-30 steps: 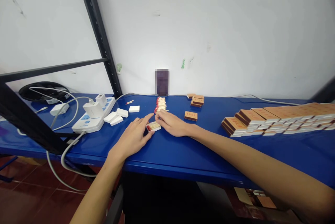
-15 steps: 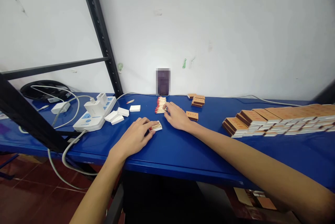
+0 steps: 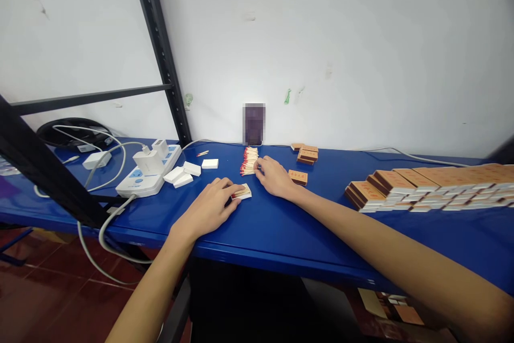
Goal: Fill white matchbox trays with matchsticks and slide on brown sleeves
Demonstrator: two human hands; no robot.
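My left hand rests on the blue table, its thumb and fingers closed on the left end of a small white matchbox tray. Matches lie inside that tray, their red heads toward my fingers. Behind it is a pile of loose matches, heads mostly to the left. At the pile's right edge, the bent fingertips of my right hand are drawn together; whatever is between them is too small to make out. A closed brown matchbox lies just right of this hand.
Several white trays lie left of the hands, with a few stray matches behind. More matchboxes sit at the back. Long stacks of matchboxes fill the right. A power strip with cables and a black rack post stand left.
The whole view has shifted slightly to the right. My right hand stays at the edge of the match pile, its fingers moving only a little. My left hand keeps its hold on the tray.
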